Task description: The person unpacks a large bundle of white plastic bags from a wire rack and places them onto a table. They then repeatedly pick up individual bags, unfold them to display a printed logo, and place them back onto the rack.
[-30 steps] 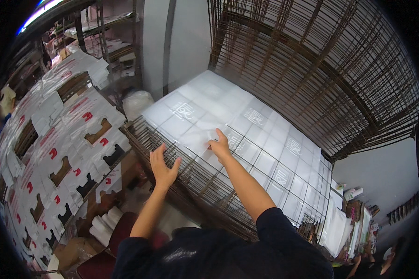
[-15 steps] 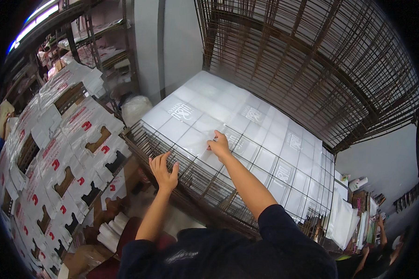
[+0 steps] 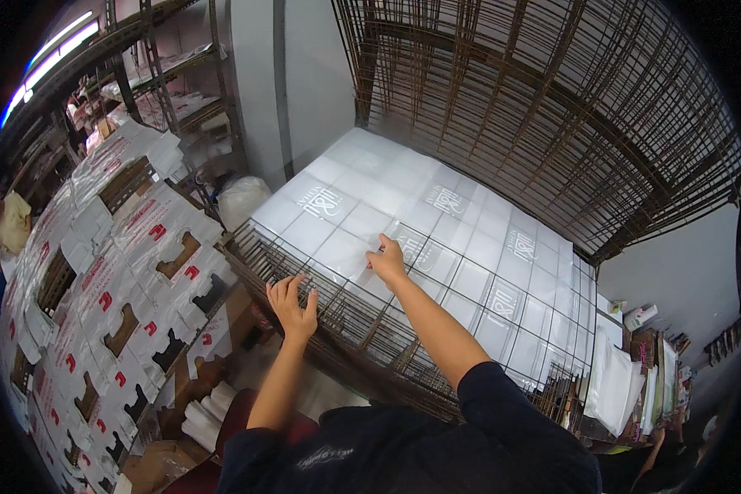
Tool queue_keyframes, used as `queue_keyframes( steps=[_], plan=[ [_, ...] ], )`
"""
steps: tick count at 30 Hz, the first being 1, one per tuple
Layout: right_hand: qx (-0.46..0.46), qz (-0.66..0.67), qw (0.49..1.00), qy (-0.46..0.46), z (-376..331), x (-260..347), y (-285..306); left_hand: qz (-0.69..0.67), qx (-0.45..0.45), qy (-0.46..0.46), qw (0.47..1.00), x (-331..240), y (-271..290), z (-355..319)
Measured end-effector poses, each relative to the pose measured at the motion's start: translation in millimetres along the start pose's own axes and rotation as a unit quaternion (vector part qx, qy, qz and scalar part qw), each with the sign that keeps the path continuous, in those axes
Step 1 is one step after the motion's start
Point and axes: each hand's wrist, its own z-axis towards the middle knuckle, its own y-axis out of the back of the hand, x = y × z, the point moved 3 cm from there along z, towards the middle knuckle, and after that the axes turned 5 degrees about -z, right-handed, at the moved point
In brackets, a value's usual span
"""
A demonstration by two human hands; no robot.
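Observation:
White translucent plastic sheets with pale printed emblems (image 3: 358, 218) cover a wide wire drying rack (image 3: 370, 317) in front of me. Dark grid lines cross their nearer part. My right hand (image 3: 389, 262) is over the middle of the sheets, thumb and forefinger drawn together low against the plastic; anything between them is too small to make out. Off the rack's near left edge, my left hand (image 3: 293, 311) has its fingers spread and holds nothing; its fingertips are close to the wires.
Many wire racks (image 3: 543, 90) tilt up behind the sheets. On the left, white bags with red prints (image 3: 132, 272) lie in overlapping rows. Shelving (image 3: 173, 74) stands at the back left. White plastic (image 3: 613, 383) and stacked goods are at the right, near another person's arm (image 3: 652, 457).
The view has shifted slightly, so the bags on the left and the racks sit differently in it. Both hands keep nearly the same pose and place.

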Motion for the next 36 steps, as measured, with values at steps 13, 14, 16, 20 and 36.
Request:
queue_keyframes(
  steps=[13, 14, 16, 20, 36],
  plan=[
    [-0.108, -0.255, 0.942, 0.192, -13, -4, 26, 0.016, 0.006, -0.008, 1.0, -4, 2, 0],
    [-0.092, -0.261, 0.936, 0.217, -27, 13, 39, 0.014, 0.013, -0.014, 1.0, -4, 1, -1],
    [0.01, -0.238, 0.951, 0.196, -52, 56, 68, 0.018, 0.005, -0.026, 0.999, 1, -1, -4],
    [0.151, -0.316, 0.893, 0.283, -109, 89, 130, -0.011, -0.001, -0.062, 0.998, 12, -7, -12],
    [-0.259, -0.285, 0.855, 0.346, -345, 8, 463, -0.045, -0.118, 0.004, 0.992, -17, -4, -84]
  ],
)
